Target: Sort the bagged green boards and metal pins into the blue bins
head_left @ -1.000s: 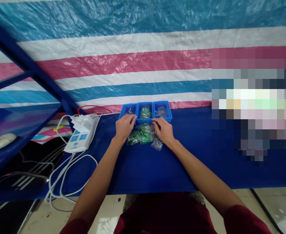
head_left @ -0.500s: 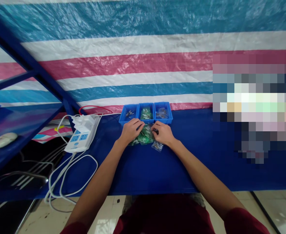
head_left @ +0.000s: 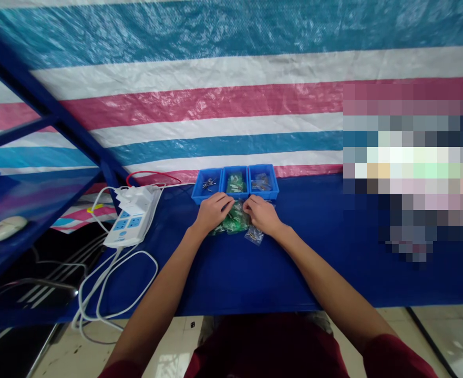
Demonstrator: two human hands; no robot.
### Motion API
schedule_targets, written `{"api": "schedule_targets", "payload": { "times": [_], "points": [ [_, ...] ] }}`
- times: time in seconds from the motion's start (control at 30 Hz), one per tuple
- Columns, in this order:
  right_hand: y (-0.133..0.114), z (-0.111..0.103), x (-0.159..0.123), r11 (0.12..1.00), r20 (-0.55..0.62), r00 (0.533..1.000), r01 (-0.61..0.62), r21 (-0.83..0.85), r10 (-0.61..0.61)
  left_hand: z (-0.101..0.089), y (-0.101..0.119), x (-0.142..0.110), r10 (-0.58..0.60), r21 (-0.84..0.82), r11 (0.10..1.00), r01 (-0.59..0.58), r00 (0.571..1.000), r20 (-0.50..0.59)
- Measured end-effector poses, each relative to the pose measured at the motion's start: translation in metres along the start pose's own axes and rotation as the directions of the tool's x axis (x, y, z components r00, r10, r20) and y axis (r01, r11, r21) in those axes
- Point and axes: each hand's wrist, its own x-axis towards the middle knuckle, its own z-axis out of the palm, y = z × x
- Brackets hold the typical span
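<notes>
In front of me on the blue table lie several small clear and green plastic bags [head_left: 236, 223], partly covered by my hands. My left hand [head_left: 214, 211] rests over their left side, its fingers curled together at the top edge of a green bag. Opposite it, my right hand [head_left: 261, 214] has thumb and fingertips pinched at the upper right of the same green bag. A small clear bag [head_left: 254, 235] with metal pieces lies just below my right hand. Behind the hands stand three blue bins: the left bin [head_left: 196, 193] with loose metal pins, the middle bin [head_left: 236, 195] and right bin [head_left: 269, 195] with small bags.
A white power strip [head_left: 126, 226] with plugs lies at the left, its white cable [head_left: 156, 262] looping over the table's front edge. A blue metal frame [head_left: 79, 139] rises at the left, beside a shelf with a white mouse [head_left: 4, 229]. A blurred-out area covers the right side.
My right hand's fingers have drawn closer together and slightly left over the green bag. My left hand stays almost where it was.
</notes>
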Motion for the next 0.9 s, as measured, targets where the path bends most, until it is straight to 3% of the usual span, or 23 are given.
{"api": "schedule_targets", "payload": {
  "times": [0.23,0.43,0.9],
  "points": [
    [0.002,0.003,0.001,0.993,-0.141,0.99,0.038,0.111,-0.022,0.0,0.0,0.0,-0.016,-0.026,1.0,0.016,1.0,-0.007],
    [-0.001,0.001,-0.001,0.968,-0.33,0.944,0.081,0.237,0.001,0.001,0.001,-0.001,-0.004,-0.019,1.0,0.004,1.0,0.002],
    [-0.008,-0.007,0.001,0.926,-0.473,0.867,0.036,0.377,0.159,0.002,0.01,0.0,-0.045,-0.105,0.994,0.042,0.998,-0.033]
  ]
}}
